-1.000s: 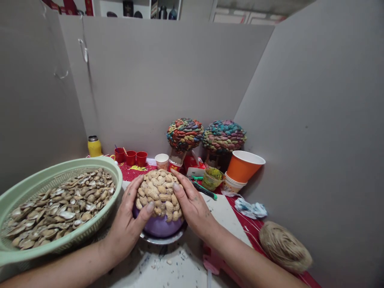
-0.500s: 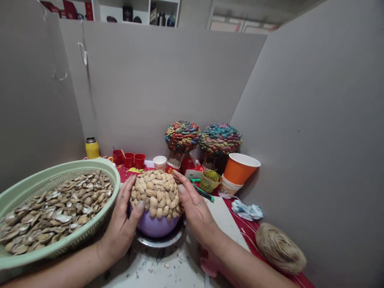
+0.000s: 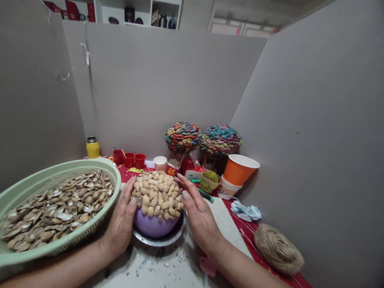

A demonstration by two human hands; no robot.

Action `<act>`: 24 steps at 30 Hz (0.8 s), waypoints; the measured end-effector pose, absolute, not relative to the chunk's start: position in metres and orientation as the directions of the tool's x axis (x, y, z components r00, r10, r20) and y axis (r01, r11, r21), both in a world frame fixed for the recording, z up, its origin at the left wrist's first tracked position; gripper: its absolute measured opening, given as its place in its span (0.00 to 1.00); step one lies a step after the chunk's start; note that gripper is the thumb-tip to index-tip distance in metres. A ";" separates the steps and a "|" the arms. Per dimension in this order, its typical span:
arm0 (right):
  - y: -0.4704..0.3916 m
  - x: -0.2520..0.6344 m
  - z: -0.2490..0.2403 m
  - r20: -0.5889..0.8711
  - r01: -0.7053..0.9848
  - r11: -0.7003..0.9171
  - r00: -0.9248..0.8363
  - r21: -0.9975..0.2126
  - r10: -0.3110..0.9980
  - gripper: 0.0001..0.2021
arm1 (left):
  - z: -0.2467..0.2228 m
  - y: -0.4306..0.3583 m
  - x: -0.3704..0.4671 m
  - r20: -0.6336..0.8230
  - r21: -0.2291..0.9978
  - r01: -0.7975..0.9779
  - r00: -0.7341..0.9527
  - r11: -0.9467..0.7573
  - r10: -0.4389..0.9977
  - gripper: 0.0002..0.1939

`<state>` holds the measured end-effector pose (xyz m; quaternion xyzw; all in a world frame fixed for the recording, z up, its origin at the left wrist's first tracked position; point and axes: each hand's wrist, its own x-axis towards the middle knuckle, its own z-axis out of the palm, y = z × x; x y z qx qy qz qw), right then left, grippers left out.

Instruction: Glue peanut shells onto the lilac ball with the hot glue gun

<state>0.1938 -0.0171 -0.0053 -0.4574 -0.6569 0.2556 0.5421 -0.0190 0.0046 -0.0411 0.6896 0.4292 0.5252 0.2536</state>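
Observation:
A purple balloon-like ball rests in a shallow metal dish, its upper part covered with whole peanuts in their shells. My left hand lies along the ball's left side, fingers extended and thumb at the peanut edge, touching or very close. On the opposite side my right hand is held with straight fingers, its thumb slightly apart from the peanuts. Left of my left hand stands a green plastic basket of shells, many of them split halves.
Behind the ball are red cups, a paper cup and two colourful peanut-covered domes. To the right lie an orange paper bucket, a blue-stained cloth and a twine bundle. Grey partitions enclose the table.
The ball has turned and tilted a little between my hands, so its peanut edge sits differently. My hands have loosened outward slightly, and the right thumb has come off the peanuts.

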 end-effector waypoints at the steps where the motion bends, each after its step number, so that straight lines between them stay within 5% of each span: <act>1: -0.018 0.193 -0.005 0.488 0.339 0.458 0.004 -0.822 0.873 0.23 | -0.041 0.005 -0.019 0.507 0.801 0.326 0.078 -0.503 0.858 0.28; 10: -0.021 0.180 -0.003 0.558 0.491 0.488 -0.006 -0.721 0.830 0.28 | -0.038 0.003 -0.017 0.509 0.796 0.345 0.064 -0.497 0.859 0.27; 24: -0.022 0.181 -0.003 0.536 0.494 0.469 -0.007 -0.732 0.844 0.28 | -0.038 0.003 -0.017 0.511 0.798 0.347 0.046 -0.494 0.858 0.26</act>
